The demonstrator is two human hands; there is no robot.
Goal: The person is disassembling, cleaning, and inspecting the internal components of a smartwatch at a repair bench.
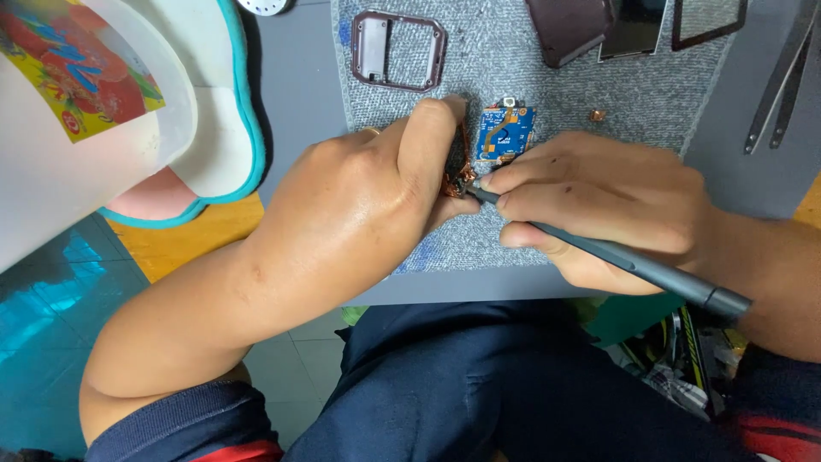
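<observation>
— Looking at the middle of the frame, what do you see?

— Two hands meet on a grey mat (513,51) that lies on a grey counter (295,94). The left hand (376,188) is curled shut around a small dark part with copper bits (457,167). It pinches the part between thumb and fingers and presses it down on the mat.

— And the other hand?

— The right hand (599,205) is closed around a dark grey pen-like tool (616,257), held like a pencil. The tool's tip touches the small part, right where the two hands meet.

— What is next to them?

— A little blue circuit board (506,130) lies just above the hands, touching the small part. A tiny copper piece (597,115) sits on the mat to the right of it.

— And higher up?

— A dark red square frame (398,51) lies at the top middle. At the top right are a dark cover (569,30), a flat black panel (634,26) and another thin frame (708,21). Metal tweezers (780,81) lie at the far right. A white plastic tub with a bright label (85,111) fills the upper left.
</observation>
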